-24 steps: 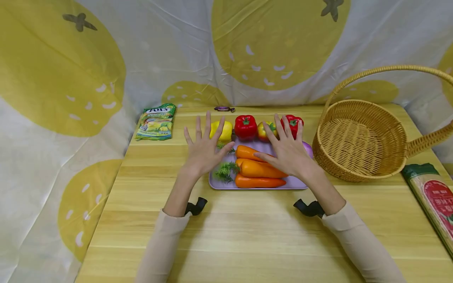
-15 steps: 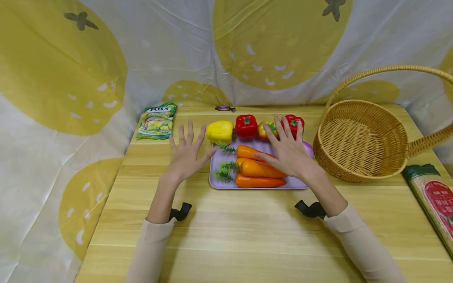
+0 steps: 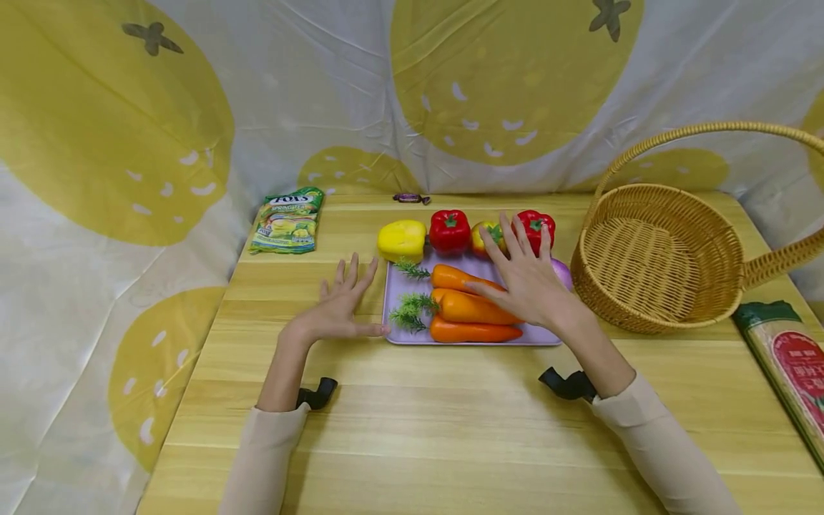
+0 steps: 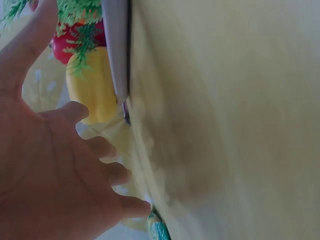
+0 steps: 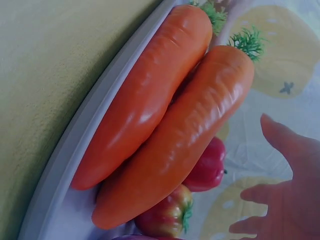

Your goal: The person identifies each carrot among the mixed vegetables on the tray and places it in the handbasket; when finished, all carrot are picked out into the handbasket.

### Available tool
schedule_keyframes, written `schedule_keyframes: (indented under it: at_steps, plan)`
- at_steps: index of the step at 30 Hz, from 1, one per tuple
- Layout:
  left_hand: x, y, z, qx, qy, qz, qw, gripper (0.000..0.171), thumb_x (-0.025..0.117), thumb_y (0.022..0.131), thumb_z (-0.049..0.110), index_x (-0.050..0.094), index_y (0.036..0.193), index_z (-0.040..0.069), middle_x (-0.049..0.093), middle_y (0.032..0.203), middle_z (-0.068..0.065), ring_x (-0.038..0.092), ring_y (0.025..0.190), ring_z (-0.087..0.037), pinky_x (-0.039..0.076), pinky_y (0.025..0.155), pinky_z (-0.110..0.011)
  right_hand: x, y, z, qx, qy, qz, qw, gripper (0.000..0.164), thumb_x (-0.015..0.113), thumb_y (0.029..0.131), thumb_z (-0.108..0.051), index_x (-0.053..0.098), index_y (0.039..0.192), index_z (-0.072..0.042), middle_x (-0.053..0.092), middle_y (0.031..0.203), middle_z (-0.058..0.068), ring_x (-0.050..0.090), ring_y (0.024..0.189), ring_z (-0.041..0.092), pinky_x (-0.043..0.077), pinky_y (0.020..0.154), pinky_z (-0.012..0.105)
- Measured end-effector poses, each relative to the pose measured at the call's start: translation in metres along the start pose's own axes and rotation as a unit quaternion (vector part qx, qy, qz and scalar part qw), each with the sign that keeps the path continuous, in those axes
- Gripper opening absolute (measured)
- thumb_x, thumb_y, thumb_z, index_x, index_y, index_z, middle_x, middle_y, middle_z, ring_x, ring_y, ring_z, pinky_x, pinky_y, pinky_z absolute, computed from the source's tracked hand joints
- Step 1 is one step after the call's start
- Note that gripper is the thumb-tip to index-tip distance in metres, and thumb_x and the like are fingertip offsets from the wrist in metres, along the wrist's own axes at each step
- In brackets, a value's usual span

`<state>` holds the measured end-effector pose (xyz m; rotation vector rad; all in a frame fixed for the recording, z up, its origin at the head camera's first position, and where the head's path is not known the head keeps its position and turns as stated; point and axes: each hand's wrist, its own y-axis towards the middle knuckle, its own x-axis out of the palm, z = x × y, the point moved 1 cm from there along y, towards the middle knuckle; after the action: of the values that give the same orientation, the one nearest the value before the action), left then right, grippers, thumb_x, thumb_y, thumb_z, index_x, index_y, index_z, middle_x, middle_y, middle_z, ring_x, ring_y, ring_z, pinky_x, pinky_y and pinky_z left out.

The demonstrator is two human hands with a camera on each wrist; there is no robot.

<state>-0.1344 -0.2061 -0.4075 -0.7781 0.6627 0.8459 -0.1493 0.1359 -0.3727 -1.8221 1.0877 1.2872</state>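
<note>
Beside the left end of a lilac tray (image 3: 537,334), my left hand (image 3: 335,309) has its fingers spread, the thumb tip right at the tray's edge. My right hand (image 3: 531,286) is held over the tray's right part with fingers apart, gripping nothing. Three orange carrots (image 3: 475,330) with green tops lie on the tray. Along its far side are a yellow pepper (image 3: 402,240), a red pepper (image 3: 450,231), a yellow-red tomato-like piece (image 3: 481,244) and another red pepper (image 3: 537,227). A purple rounded piece (image 3: 562,273) shows partly behind my right hand.
A wicker basket (image 3: 656,315) with a tall handle stands right of the tray. A long packet with a red label (image 3: 805,368) lies at the right edge. A green packet (image 3: 286,222) lies back left, and a purple-wrapped candy (image 3: 410,198) at the table's rear edge.
My left hand has moved left off the tray's left part and towards me, its thumb swinging down to the tray's edge. The right hand stays about where it was.
</note>
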Motion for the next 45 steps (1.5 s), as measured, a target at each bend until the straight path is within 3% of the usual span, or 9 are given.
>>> schedule_keyframes:
  at_steps: [5, 9, 15, 18, 22, 27, 32, 45]
  plan:
    - [0.007, 0.005, 0.003, -0.012, -0.008, -0.024, 0.9996, 0.128, 0.082, 0.082, 0.056, -0.009, 0.167, 0.026, -0.028, 0.169, -0.021, -0.028, 0.155, -0.046, -0.012, 0.117, -0.079, 0.001, -0.002, 0.001, -0.026, 0.048, -0.007, 0.998, 0.092, 0.054, 0.101, -0.061, 0.009, 0.168, -0.017, -0.013, 0.175, 0.014, -0.012, 0.162, 0.037, -0.013, 0.123, 0.071]
    - [0.008, 0.008, 0.008, -0.028, 0.001, -0.038, 0.9989, 0.128, 0.082, 0.082, 0.058, -0.011, 0.166, 0.029, -0.031, 0.168, -0.02, -0.031, 0.155, -0.043, -0.013, 0.118, -0.078, 0.003, -0.006, 0.002, -0.069, 0.117, -0.027, 0.99, 0.088, 0.056, 0.102, -0.057, 0.009, 0.168, -0.022, -0.008, 0.176, 0.009, -0.007, 0.163, 0.035, -0.01, 0.126, 0.068]
    - [0.009, 0.014, 0.012, -0.044, 0.026, -0.059, 0.997, 0.131, 0.082, 0.081, 0.06, -0.014, 0.166, 0.03, -0.033, 0.166, -0.021, -0.032, 0.154, -0.044, -0.014, 0.115, -0.081, 0.006, -0.009, 0.003, -0.122, 0.232, -0.072, 0.962, 0.079, 0.064, 0.101, -0.047, 0.019, 0.166, -0.037, 0.008, 0.177, 0.001, 0.009, 0.163, 0.032, 0.017, 0.126, 0.067]
    - [0.009, 0.015, 0.013, -0.052, 0.036, -0.063, 0.996, 0.133, 0.083, 0.08, 0.06, -0.014, 0.166, 0.03, -0.034, 0.166, -0.021, -0.031, 0.154, -0.045, -0.013, 0.114, -0.081, 0.006, -0.008, 0.002, -0.161, 0.254, -0.073, 0.951, 0.075, 0.068, 0.1, -0.04, 0.03, 0.164, -0.032, 0.021, 0.174, 0.003, 0.022, 0.161, 0.029, 0.029, 0.124, 0.063]
    - [0.009, 0.016, 0.013, -0.062, 0.04, -0.067, 0.9951, 0.135, 0.084, 0.078, 0.061, -0.015, 0.166, 0.03, -0.034, 0.166, -0.022, -0.03, 0.155, -0.045, -0.012, 0.114, -0.082, 0.008, -0.007, 0.0, -0.208, 0.259, -0.068, 0.941, 0.07, 0.073, 0.098, -0.033, 0.041, 0.16, -0.024, 0.038, 0.167, 0.002, 0.035, 0.155, 0.024, 0.037, 0.122, 0.054]
    - [0.009, 0.016, 0.012, -0.066, 0.04, -0.07, 0.9945, 0.136, 0.084, 0.078, 0.061, -0.015, 0.165, 0.03, -0.034, 0.166, -0.022, -0.031, 0.154, -0.044, -0.012, 0.115, -0.082, 0.012, -0.006, -0.001, -0.201, 0.27, -0.067, 0.939, 0.066, 0.076, 0.095, -0.036, 0.05, 0.155, -0.027, 0.051, 0.157, -0.001, 0.048, 0.144, 0.023, 0.044, 0.116, 0.052]
    - [0.01, 0.016, 0.012, -0.065, 0.037, -0.071, 0.9947, 0.136, 0.084, 0.078, 0.06, -0.015, 0.165, 0.03, -0.034, 0.166, -0.022, -0.031, 0.154, -0.044, -0.013, 0.115, -0.081, 0.016, -0.006, -0.002, -0.182, 0.286, -0.062, 0.939, 0.061, 0.079, 0.093, -0.032, 0.059, 0.148, -0.018, 0.059, 0.14, 0.005, 0.059, 0.126, 0.025, 0.049, 0.109, 0.053]
    - [0.009, 0.017, 0.011, -0.063, 0.035, -0.071, 0.9949, 0.135, 0.084, 0.078, 0.06, -0.015, 0.165, 0.031, -0.033, 0.166, -0.021, -0.032, 0.154, -0.043, -0.013, 0.114, -0.081, 0.022, -0.003, -0.002, -0.171, 0.293, -0.065, 0.938, 0.051, 0.081, 0.091, -0.02, 0.067, 0.14, -0.016, 0.061, 0.131, 0.003, 0.058, 0.112, 0.019, 0.051, 0.099, 0.043]
